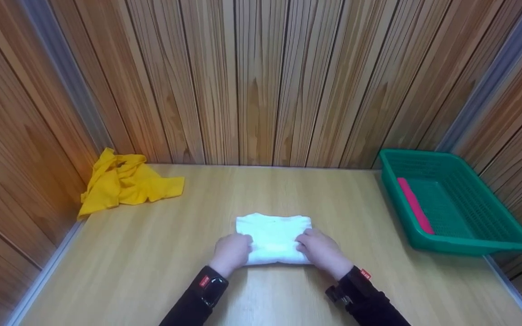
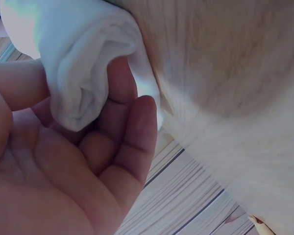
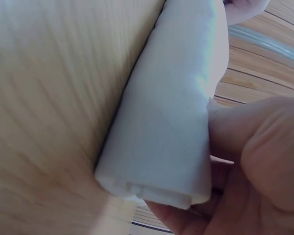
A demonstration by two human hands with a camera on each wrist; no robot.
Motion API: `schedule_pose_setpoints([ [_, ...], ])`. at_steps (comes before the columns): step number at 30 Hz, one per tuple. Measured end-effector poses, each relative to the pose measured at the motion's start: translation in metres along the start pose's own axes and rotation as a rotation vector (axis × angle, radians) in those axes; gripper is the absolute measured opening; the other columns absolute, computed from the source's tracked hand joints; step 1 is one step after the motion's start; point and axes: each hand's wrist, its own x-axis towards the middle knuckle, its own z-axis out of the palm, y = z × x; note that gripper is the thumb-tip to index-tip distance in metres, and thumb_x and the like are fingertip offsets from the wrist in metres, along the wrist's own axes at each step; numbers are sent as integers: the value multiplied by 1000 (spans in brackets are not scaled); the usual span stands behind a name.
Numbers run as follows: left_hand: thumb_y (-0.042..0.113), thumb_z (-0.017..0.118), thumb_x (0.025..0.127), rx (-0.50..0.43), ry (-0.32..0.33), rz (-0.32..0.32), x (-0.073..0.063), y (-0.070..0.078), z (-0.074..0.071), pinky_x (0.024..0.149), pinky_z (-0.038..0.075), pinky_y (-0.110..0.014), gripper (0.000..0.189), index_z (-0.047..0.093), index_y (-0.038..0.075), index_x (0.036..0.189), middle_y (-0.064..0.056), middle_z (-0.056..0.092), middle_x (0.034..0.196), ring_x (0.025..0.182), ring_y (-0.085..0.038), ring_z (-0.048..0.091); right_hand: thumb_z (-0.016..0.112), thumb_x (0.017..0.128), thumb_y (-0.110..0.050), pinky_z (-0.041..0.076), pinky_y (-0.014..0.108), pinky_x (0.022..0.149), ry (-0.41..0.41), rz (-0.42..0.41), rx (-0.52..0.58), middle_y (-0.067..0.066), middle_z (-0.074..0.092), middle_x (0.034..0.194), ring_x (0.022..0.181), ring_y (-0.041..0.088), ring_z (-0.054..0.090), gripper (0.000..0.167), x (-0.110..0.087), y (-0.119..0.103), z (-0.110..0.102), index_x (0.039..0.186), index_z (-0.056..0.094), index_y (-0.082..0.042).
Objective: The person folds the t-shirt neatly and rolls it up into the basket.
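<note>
A white cloth [image 1: 273, 235], folded into a thick layered bundle, lies on the table in front of me. My left hand [image 1: 233, 251] grips its left end; in the left wrist view the thumb lies on one side of the rolled layers [image 2: 81, 93] and the fingers curl round the other. At the right end my right hand [image 1: 322, 249] pinches the cloth, thumb on top. In the right wrist view the near side of the cloth [image 3: 161, 107] is smooth and rounded, with the fingers partly hidden behind its end.
A crumpled yellow cloth [image 1: 129, 183] lies at the back left against the wall. At the right stands a green plastic basket [image 1: 465, 246] holding a folded pink-red strip [image 1: 416, 206] along its left side. Wood-panelled walls [image 1: 261, 90] border the table [image 1: 152, 244].
</note>
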Motion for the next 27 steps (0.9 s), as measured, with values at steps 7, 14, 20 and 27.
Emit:
schedule_pose_setpoints([
  [7, 14, 65, 92, 24, -7, -7, -1, 2, -1, 56, 45, -32, 21, 58, 13, 72, 3, 49, 63, 61, -17, 53, 69, 91, -9, 52, 41, 79, 184, -102, -40, 9, 63, 102, 94, 27, 61, 22, -8, -8, 1, 112, 69, -3],
  [14, 13, 67, 90, 23, 24, 17, -2, 0, 0, 55, 46, -34, 22, 57, 13, 70, 3, 50, 62, 61, -18, 56, 71, 88, -12, 43, 49, 101, 192, -197, -126, 21, 58, 133, 123, 35, 54, 48, -22, -32, -1, 131, 58, 4],
  [20, 14, 66, 91, 28, 35, 20, -2, -1, 2, 55, 46, -35, 22, 57, 13, 71, 2, 50, 62, 61, -19, 56, 71, 89, -19, 39, 47, 106, 77, -185, -259, 23, 50, 142, 131, 36, 48, 58, -29, -43, 4, 137, 52, 7],
  [27, 17, 64, 93, 134, 79, 0, -5, 2, 8, 57, 46, -35, 16, 63, 9, 80, -3, 54, 68, 63, -22, 56, 68, 91, -16, 39, 47, 107, 24, -174, -290, 24, 49, 142, 131, 36, 48, 55, -27, -44, 7, 137, 51, 8],
])
